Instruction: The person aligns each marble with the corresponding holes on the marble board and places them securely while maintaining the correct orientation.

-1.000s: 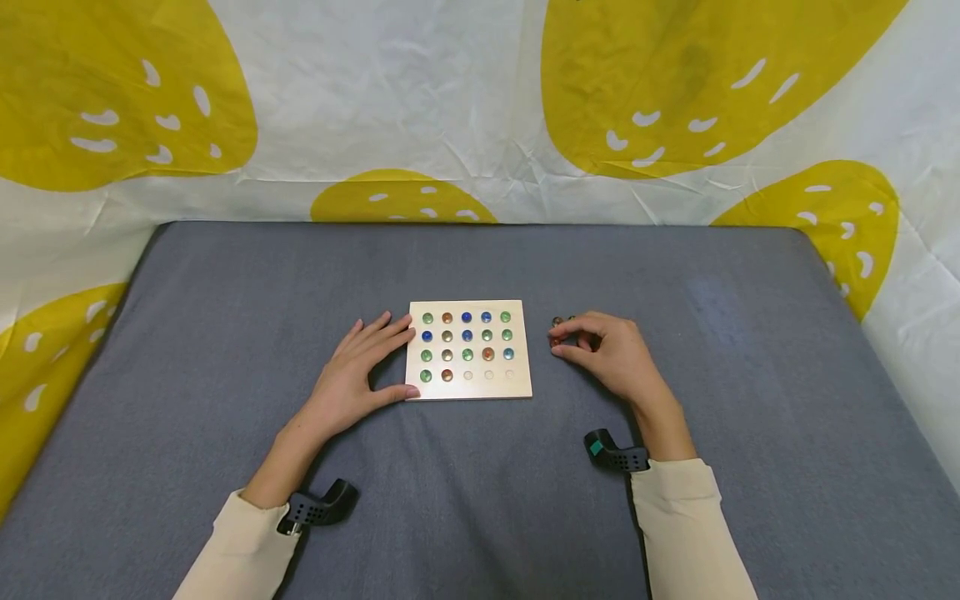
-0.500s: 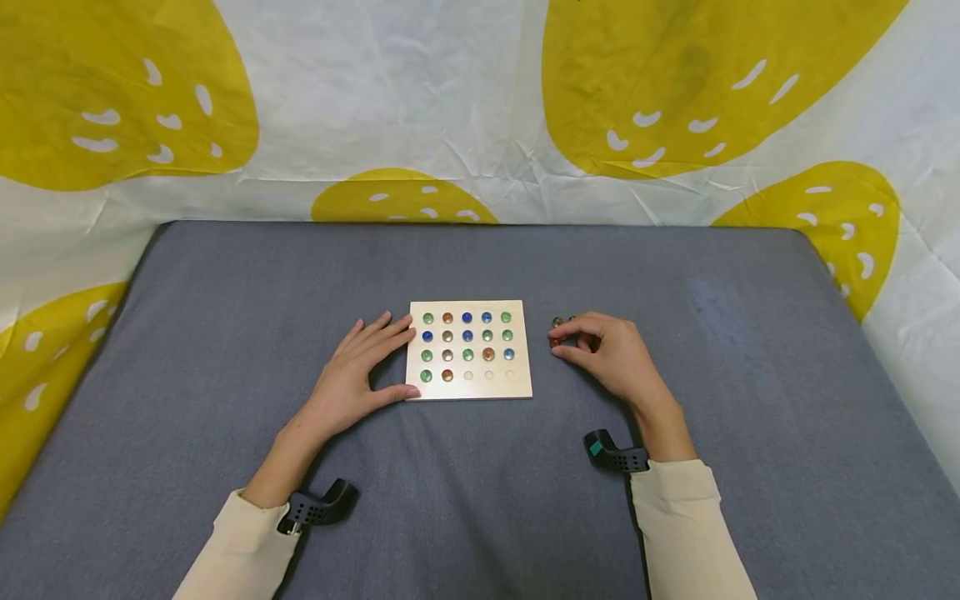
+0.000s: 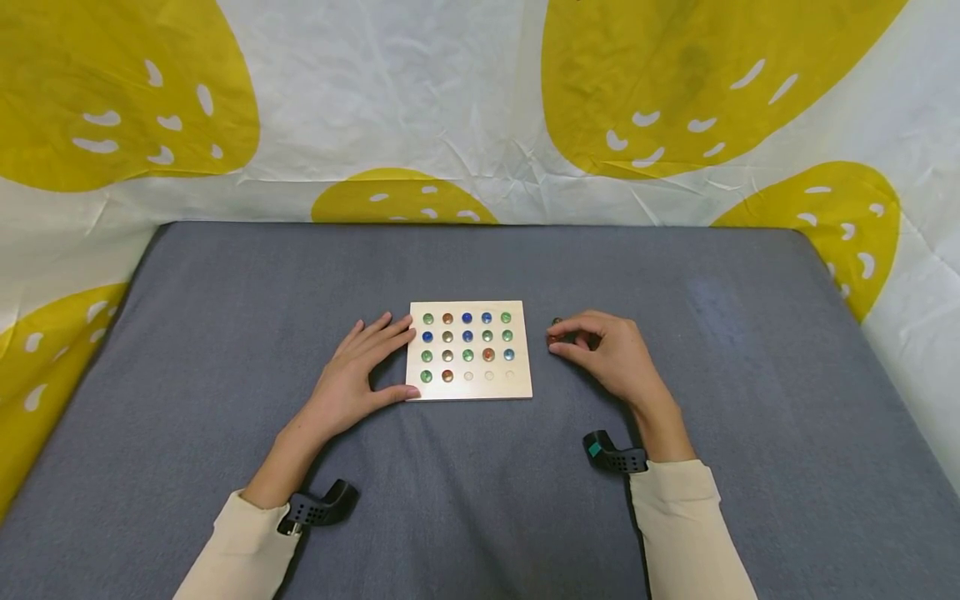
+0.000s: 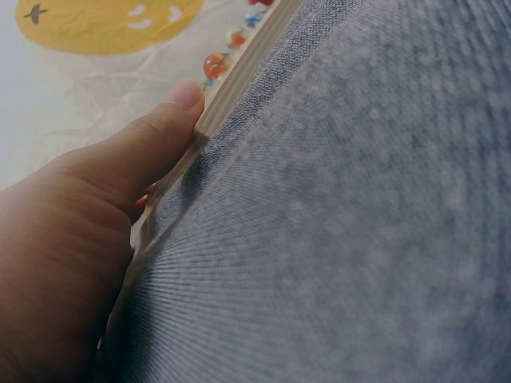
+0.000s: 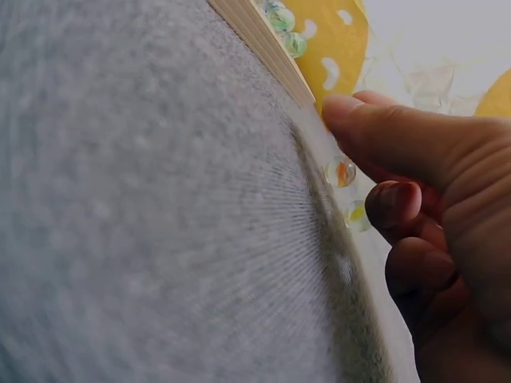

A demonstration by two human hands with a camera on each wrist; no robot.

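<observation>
A pale wooden board (image 3: 457, 393) with rows of glass marbles lies mid-table. My left hand (image 3: 354, 371) spreads along its left side, with the fingertips and thumb (image 4: 180, 100) resting on the edge. Just right of the board, my right hand (image 3: 607, 350) pinches a reddish marble (image 3: 552, 339) between thumb and index finger. In the right wrist view the thumb (image 5: 383, 132) hides that marble. Two loose marbles show there by the curled fingers: an orange-swirled marble (image 5: 341, 171) and a yellow-green marble (image 5: 357, 215).
Three bare hollows (image 3: 489, 376) show at the right of the board's front row. Grey cloth (image 3: 480, 500) covers the table. Behind it hangs a white and yellow patterned curtain (image 3: 405, 100). A black wrist camera (image 3: 322, 504) sits at the left wrist, another wrist camera (image 3: 615, 454) at the right.
My right hand has shifted very slightly left with the reddish marble, and its fingers now cover the green marble behind them. The left hand and the board keep their places.
</observation>
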